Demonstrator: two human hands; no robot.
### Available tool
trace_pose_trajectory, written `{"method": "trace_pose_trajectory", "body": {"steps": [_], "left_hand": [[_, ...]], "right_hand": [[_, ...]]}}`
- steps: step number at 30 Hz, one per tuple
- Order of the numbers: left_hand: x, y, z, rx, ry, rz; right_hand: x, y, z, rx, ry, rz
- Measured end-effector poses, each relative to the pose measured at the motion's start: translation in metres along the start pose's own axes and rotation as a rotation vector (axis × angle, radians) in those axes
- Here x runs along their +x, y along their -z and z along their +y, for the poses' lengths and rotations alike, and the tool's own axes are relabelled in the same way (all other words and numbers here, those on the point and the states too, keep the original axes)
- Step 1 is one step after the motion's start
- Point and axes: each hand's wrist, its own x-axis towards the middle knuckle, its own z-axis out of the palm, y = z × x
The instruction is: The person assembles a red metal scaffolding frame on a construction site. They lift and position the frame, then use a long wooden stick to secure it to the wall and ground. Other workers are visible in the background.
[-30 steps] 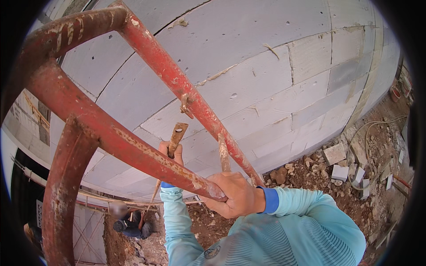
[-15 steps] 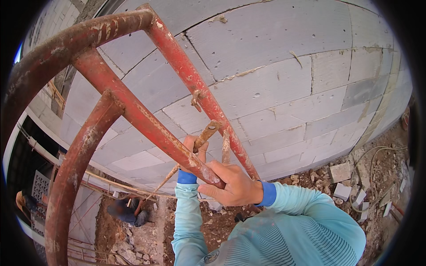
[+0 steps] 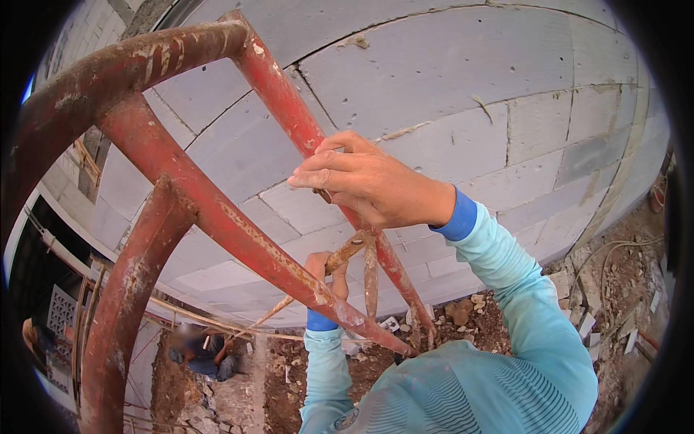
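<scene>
My left hand [image 3: 318, 266] is closed around a rusty scaffold cross brace [image 3: 345, 252], just below its flattened end with a hole. The hand is partly behind the red diagonal tube of a scaffold frame [image 3: 246, 239]. My right hand [image 3: 369, 181] is raised over the frame's other red tube [image 3: 278, 90], beside a small metal catch [image 3: 323, 195] that is mostly hidden under it. Its fingers stretch to the left across that tube, with nothing seen in them. A second brace [image 3: 371, 278] hangs along the same tube.
A wall of pale grey blocks [image 3: 434, 65] rises close beyond the frame. Far below, rubble [image 3: 463, 311] and broken blocks lie on the ground near a hose [image 3: 607, 267]. Another person [image 3: 206, 354] crouches at lower left, and a curved rusty tube [image 3: 119, 318] stands at left.
My right hand has let go of the red diagonal tube and moved up to the other tube, by its catch. My left hand still grips the brace, now slightly lower and farther right.
</scene>
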Motion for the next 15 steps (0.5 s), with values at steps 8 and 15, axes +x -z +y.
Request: {"method": "trace_pose_trajectory", "body": {"steps": [8,15], "left_hand": [[0.018,0.030,-0.032,0.071,0.007,0.101],[0.039,0.057,-0.040,0.160,-0.061,0.221]], "right_hand": [[0.015,-0.008,0.023,-0.155,0.232,-0.148],[0.020,-0.013,0.039,-0.037,0.361,-0.083]]}}
